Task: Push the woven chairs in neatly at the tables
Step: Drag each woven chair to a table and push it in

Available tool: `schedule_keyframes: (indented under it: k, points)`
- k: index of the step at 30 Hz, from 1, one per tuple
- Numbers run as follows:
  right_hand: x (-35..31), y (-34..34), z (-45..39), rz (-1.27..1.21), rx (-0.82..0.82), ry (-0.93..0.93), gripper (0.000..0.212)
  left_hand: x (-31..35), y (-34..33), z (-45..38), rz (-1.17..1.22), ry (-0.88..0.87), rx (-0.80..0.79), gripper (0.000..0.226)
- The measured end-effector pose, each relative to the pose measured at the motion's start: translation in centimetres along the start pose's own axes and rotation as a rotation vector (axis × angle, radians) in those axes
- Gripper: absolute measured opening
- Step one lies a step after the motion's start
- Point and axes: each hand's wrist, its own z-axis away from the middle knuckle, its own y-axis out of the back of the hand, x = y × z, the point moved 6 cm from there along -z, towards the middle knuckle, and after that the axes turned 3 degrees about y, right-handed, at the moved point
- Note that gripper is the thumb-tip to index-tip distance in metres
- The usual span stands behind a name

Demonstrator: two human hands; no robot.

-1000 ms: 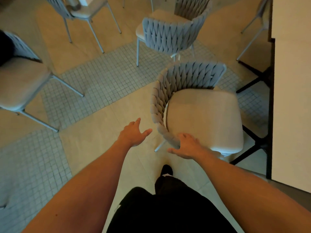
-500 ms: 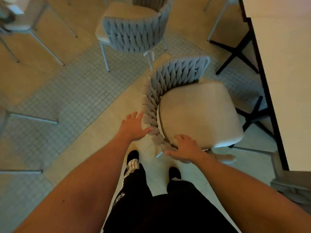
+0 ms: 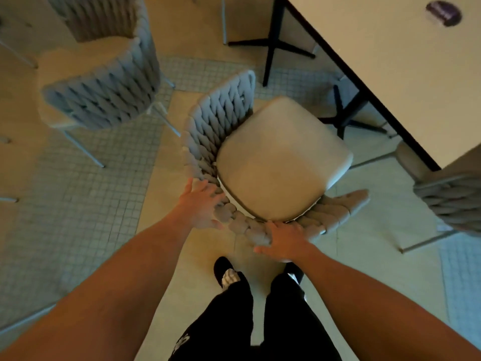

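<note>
- One woven chair (image 3: 270, 162) sits angled beside the table (image 3: 390, 74), seat not yet tucked under; I judge it light on thin metal legs, its braided back soft but firmly framed, so the back rim is my hold
- Left hand (image 3: 201, 207) lies flat against the weave, fingers straight; right hand (image 3: 285, 241) rests on the lower rim, fingers relaxed, gripping nothing
- Both forearms reach forward; another chair (image 3: 104, 84) stands left

Head view, steeply downward, somewhat blurred.
</note>
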Motion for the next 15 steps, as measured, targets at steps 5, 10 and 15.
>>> schedule_keyframes:
  k: [5,10,15]
  points:
    - [-0.1,-1.3,-0.8,0.113,0.030,-0.062,0.086,0.4,-1.9,-1.5,0.009,0.002,-0.029,0.090]
    - [-0.4,-1.3,-0.8,0.181,0.071,-0.124,0.077,0.6,-2.4,-2.0,0.012,-0.039,0.042,0.079]
    - [-0.8,-1.8,-0.6,0.202,0.127,-0.142,0.073,0.1,-2.6,-2.3,-0.063,-0.092,0.108,0.080]
